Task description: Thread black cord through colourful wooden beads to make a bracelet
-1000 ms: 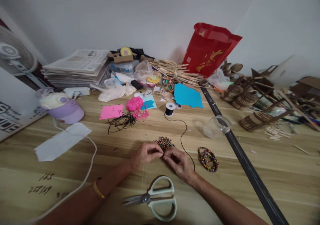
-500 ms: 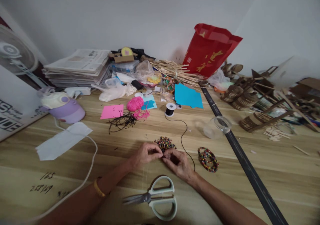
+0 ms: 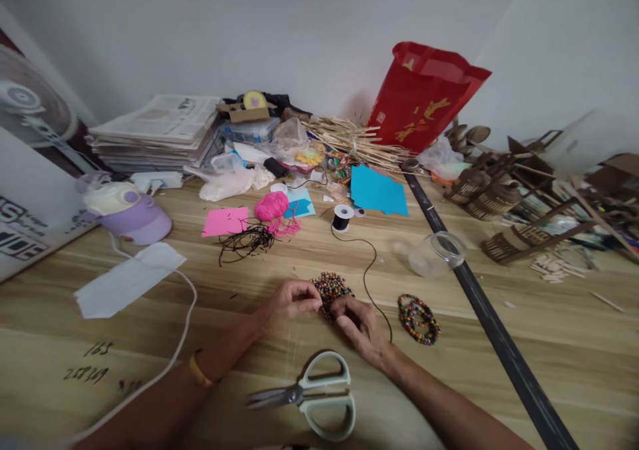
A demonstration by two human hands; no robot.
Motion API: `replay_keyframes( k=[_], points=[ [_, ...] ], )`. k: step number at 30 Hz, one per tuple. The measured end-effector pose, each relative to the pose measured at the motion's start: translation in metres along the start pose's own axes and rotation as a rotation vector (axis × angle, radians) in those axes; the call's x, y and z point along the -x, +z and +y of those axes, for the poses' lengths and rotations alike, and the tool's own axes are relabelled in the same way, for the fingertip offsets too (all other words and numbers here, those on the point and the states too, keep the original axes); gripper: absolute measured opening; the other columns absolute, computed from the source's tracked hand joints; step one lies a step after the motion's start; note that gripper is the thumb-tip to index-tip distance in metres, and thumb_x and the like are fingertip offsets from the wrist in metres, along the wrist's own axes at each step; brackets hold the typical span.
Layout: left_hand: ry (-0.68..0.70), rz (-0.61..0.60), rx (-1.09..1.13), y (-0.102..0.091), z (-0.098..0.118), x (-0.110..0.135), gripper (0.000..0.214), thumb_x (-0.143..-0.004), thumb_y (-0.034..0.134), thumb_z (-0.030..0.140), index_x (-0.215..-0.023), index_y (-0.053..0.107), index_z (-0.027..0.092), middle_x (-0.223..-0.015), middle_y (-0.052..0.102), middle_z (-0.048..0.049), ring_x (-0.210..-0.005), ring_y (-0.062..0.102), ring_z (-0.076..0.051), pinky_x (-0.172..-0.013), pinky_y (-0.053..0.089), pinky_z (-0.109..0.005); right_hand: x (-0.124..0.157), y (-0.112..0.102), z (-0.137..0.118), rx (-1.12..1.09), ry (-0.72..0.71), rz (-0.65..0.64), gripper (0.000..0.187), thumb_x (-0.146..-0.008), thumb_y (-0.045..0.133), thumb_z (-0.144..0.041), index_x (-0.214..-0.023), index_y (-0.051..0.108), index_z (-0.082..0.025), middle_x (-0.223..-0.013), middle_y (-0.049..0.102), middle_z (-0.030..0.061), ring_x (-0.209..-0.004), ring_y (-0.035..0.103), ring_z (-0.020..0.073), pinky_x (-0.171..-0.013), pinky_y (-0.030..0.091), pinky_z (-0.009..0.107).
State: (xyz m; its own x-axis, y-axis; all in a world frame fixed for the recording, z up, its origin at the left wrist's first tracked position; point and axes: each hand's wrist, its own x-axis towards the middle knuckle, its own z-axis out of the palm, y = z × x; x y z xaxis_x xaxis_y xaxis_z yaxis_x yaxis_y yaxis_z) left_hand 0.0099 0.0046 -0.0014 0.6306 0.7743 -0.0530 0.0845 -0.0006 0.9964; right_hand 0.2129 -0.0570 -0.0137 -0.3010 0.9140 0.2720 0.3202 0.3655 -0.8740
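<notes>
A heap of small multicoloured beads [image 3: 330,286] lies on the wooden table in front of me. At its left edge, my left hand [image 3: 298,299] is closed in a pinch; what sits between the fingertips is too small to make out. My right hand [image 3: 363,330] rests at the heap's lower right, fingertips among the beads and thumb apart from them. Black cord [image 3: 372,263] runs from a white-flanged spool [image 3: 342,220] down to my right wrist, where it passes out of sight. Strung bead loops [image 3: 418,319] lie to the right. Scissors [image 3: 304,395] with pale green handles lie nearest me.
Behind the hands lie cut black cords [image 3: 245,242], pink yarn [image 3: 272,206], pink paper [image 3: 224,222] and blue paper [image 3: 379,190]. A clear round container [image 3: 438,253] stands near the dark strip [image 3: 499,333]. A white cable [image 3: 186,330] crosses the left side.
My hands were together fingertip to fingertip below the beads. Now they are apart: the right has opened a little over the heap, while the left keeps its pinch.
</notes>
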Motion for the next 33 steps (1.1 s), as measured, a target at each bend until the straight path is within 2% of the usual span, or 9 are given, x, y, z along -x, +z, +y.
replay_keyframes(
  k=[5, 7, 10, 18, 23, 30, 33],
  points=[
    [-0.003, -0.025, -0.083, 0.004, -0.005, 0.001, 0.021, -0.076, 0.065, 0.032, -0.074, 0.066, 0.010, -0.066, 0.061, -0.0011, -0.060, 0.049, -0.009, -0.056, 0.036, -0.019, -0.001, 0.005, 0.000, 0.020, -0.120, 0.051, 0.022, -0.086, 0.061, -0.040, -0.093, 0.058, -0.020, -0.079, 0.061, 0.0042, -0.071, 0.057, 0.0163, -0.065, 0.047, 0.026],
    [0.006, -0.033, -0.130, 0.007, -0.006, 0.001, 0.021, -0.075, 0.066, 0.032, -0.073, 0.067, 0.010, -0.065, 0.062, -0.0014, -0.058, 0.049, -0.009, -0.054, 0.036, -0.019, 0.000, 0.007, 0.001, 0.035, -0.178, 0.046, 0.017, -0.086, 0.062, -0.034, -0.094, 0.057, -0.020, -0.079, 0.061, 0.0041, -0.071, 0.057, 0.0158, -0.065, 0.047, 0.026],
    [0.030, -0.036, -0.188, 0.010, -0.006, 0.001, 0.022, -0.074, 0.067, 0.032, -0.072, 0.067, 0.010, -0.064, 0.062, -0.0020, -0.057, 0.050, -0.010, -0.054, 0.036, -0.020, 0.000, 0.009, 0.002, 0.046, -0.176, 0.043, 0.009, -0.089, 0.058, -0.030, -0.090, 0.058, -0.020, -0.076, 0.061, 0.0034, -0.068, 0.057, 0.0150, -0.063, 0.047, 0.025],
    [0.042, -0.019, -0.216, 0.008, -0.011, -0.001, 0.019, -0.074, 0.066, 0.029, -0.072, 0.068, 0.011, -0.063, 0.062, -0.0018, -0.056, 0.049, -0.010, -0.054, 0.036, -0.020, -0.003, 0.008, 0.001, 0.042, -0.146, 0.049, 0.013, -0.091, 0.055, -0.028, -0.081, 0.060, -0.020, -0.072, 0.060, 0.0030, -0.068, 0.057, 0.0150, -0.062, 0.046, 0.025],
    [0.026, -0.010, -0.224, 0.005, -0.006, 0.000, 0.018, -0.075, 0.063, 0.028, -0.072, 0.067, 0.011, -0.066, 0.063, -0.0022, -0.059, 0.051, -0.011, -0.056, 0.038, -0.020, -0.005, 0.006, -0.002, 0.064, -0.111, 0.020, 0.021, -0.094, 0.051, -0.032, -0.081, 0.061, -0.020, -0.073, 0.059, 0.0035, -0.068, 0.055, 0.0153, -0.063, 0.045, 0.025],
    [0.068, 0.161, -0.311, -0.006, 0.005, -0.001, 0.015, -0.077, 0.062, 0.025, -0.071, 0.067, 0.012, -0.069, 0.066, -0.0030, -0.065, 0.056, -0.013, -0.061, 0.042, -0.021, -0.007, 0.006, -0.003, 0.058, -0.117, 0.066, 0.021, -0.094, 0.049, -0.032, -0.081, 0.059, -0.020, -0.075, 0.059, 0.0048, -0.071, 0.055, 0.0168, -0.064, 0.045, 0.027],
    [0.088, 0.175, -0.381, -0.011, 0.002, -0.001, 0.012, -0.077, 0.062, 0.022, -0.072, 0.068, 0.013, -0.071, 0.068, -0.0038, -0.067, 0.058, -0.014, -0.063, 0.043, -0.022, -0.007, 0.006, -0.002, 0.059, -0.096, 0.070, 0.020, -0.094, 0.050, -0.032, -0.079, 0.059, -0.020, -0.075, 0.059, 0.0041, -0.070, 0.055, 0.0167, -0.064, 0.045, 0.026]
  ],
)
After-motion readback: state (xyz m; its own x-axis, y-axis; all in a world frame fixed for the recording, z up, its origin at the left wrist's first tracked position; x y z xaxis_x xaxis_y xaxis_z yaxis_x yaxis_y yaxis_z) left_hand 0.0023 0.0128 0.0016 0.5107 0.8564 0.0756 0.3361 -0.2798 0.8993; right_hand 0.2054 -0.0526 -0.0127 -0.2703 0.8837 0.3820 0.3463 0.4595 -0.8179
